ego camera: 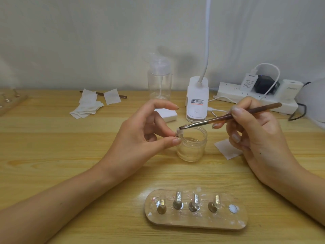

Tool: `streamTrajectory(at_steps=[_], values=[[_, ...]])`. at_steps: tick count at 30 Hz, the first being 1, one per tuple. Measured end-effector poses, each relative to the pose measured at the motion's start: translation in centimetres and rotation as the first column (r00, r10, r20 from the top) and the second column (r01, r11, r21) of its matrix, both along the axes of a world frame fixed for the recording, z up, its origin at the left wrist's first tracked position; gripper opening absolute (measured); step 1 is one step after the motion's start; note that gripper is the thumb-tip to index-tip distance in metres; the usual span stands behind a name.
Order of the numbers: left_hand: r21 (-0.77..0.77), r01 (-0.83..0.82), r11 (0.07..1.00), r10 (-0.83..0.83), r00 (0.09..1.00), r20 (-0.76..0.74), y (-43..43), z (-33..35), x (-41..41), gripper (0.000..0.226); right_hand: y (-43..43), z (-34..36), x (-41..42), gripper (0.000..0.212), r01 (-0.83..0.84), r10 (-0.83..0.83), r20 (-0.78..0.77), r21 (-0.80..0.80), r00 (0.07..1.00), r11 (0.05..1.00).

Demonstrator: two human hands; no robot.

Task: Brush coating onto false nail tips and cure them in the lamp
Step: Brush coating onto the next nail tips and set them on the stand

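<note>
Pinching a small clear nail tip [180,133] between thumb and fingertip, the left hand [140,138] holds it just over the nine o'clock rim of the open glass jar [192,148], with the index finger lifted and loosely arched. The right hand [260,143] grips a brown brush [228,117] like a pen, fingers curled round the handle. The flat bristle end meets the top of the nail tip. At six o'clock from the jar, nearer the person, lies an oval wooden stand [196,221] carrying four loaded holders [177,204] and one bare round spot at its three o'clock end. At twelve o'clock from the jar stands a white clip lamp [197,103]. A clear pump bottle [159,81] is at eleven o'clock, loose white wipes [89,104] at ten o'clock and a white power strip [228,93] at two o'clock, all on the wooden table [52,147].
</note>
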State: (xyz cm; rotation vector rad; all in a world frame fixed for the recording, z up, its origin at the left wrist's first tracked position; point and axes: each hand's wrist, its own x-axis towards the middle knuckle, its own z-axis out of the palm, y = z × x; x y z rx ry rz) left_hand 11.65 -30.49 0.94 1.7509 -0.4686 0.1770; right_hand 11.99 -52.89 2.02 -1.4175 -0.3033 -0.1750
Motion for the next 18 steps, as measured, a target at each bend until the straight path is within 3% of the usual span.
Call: streamTrajectory(at_steps=[5, 10, 15, 18], values=[[0.006, -0.010, 1.000, 0.010, 1.000, -0.005, -0.07, 0.13, -0.08, 0.051, -0.20, -0.13, 0.15, 0.017, 0.052, -0.051, -0.058, 0.014, 0.997, 0.999], [0.005, -0.019, 1.000, 0.019, 1.000, -0.013, -0.13, 0.24, -0.16, 0.051, -0.01, -0.11, 0.07, 0.017, 0.007, -0.008, -0.030, -0.023, 1.000, 1.000], [0.008, -0.025, 1.000, 0.025, 1.000, -0.013, -0.22, 0.37, -0.25, 0.052, -0.28, -0.11, 0.23, 0.021, 0.015, -0.014, -0.018, 0.041, 1.000, 0.999], [0.011, -0.028, 1.000, 0.028, 1.000, -0.011, -0.21, 0.39, -0.25, 0.052, -0.10, -0.18, 0.09, 0.020, -0.023, 0.023, 0.011, -0.019, 1.000, 1.000]])
